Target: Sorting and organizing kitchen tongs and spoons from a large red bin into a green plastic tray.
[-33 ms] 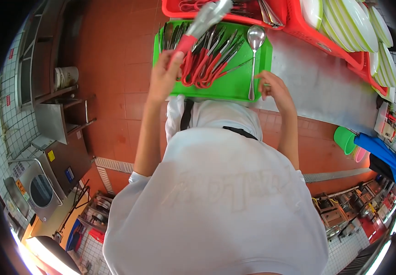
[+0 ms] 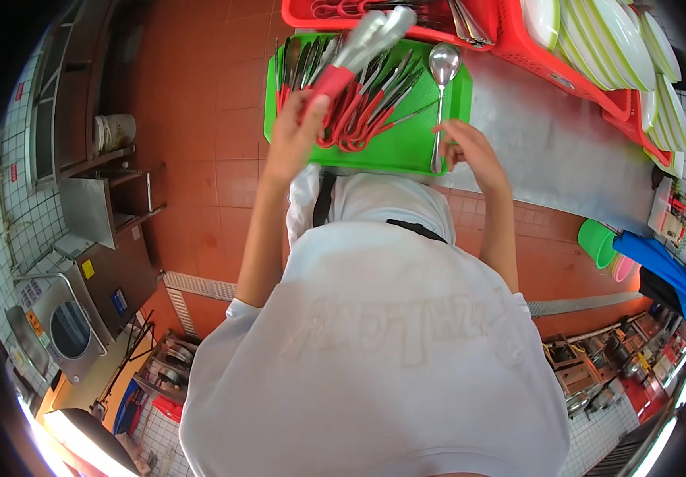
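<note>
My left hand (image 2: 293,141) is closed round the red handles of a pair of tongs (image 2: 332,81). Their silver heads point up and away, above a green tray (image 2: 411,151). Several more red-handled tongs (image 2: 374,103) lie side by side in that tray, heads toward its far side. Along the tray's right part rests a large metal spoon (image 2: 444,65), bowl at the far end. Beside the spoon's handle hovers my right hand (image 2: 476,157), its fingers loosely bent and apart with nothing visible in them; whether a fingertip touches the handle I cannot tell.
Beyond the tray a red basket (image 2: 430,35) holds more utensils. To its right, another red basket (image 2: 565,79) carries stacked green-rimmed white plates (image 2: 597,40). Both stand with the tray on a steel table (image 2: 549,159). A green bucket (image 2: 596,242) is on the right.
My left hand has shifted slightly to the right with the tongs. The fingers of my right hand have moved a little left, nearer the spoon's handle.
</note>
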Demonstrator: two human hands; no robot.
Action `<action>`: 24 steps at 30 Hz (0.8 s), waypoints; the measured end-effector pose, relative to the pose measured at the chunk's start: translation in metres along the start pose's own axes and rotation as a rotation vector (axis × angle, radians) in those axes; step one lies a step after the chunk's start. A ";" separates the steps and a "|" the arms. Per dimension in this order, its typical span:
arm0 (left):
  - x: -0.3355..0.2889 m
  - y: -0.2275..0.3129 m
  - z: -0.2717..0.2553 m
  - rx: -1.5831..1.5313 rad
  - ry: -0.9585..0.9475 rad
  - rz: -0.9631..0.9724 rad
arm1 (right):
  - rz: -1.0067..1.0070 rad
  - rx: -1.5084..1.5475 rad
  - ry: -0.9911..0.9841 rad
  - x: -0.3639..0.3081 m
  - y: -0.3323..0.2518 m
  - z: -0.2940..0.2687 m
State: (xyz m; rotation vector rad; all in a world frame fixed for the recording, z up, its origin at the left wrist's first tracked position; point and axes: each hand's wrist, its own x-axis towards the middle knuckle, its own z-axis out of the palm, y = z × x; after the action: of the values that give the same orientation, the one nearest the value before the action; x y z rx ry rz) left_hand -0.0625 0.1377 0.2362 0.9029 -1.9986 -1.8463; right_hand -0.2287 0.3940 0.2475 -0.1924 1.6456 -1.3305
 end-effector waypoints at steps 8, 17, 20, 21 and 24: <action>-0.052 0.007 0.046 0.252 -0.066 0.123 | -0.021 -0.133 -0.060 0.005 -0.026 0.088; -0.062 -0.001 0.038 0.327 -0.124 0.244 | -0.029 -0.142 0.034 0.026 -0.005 0.091; -0.055 -0.005 0.028 0.262 -0.093 0.173 | -0.009 -0.213 -0.105 0.043 0.003 0.085; -0.052 -0.007 0.026 0.221 -0.047 0.171 | -0.008 -0.218 -0.106 0.044 0.003 0.087; -0.043 -0.011 0.023 0.242 0.038 0.201 | 0.052 -0.170 -0.165 0.049 0.001 0.099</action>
State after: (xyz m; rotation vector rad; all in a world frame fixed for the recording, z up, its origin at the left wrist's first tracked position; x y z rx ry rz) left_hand -0.0405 0.1821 0.2309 0.7578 -2.2313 -1.4943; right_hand -0.1797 0.2972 0.2262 -0.3495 1.6118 -1.1051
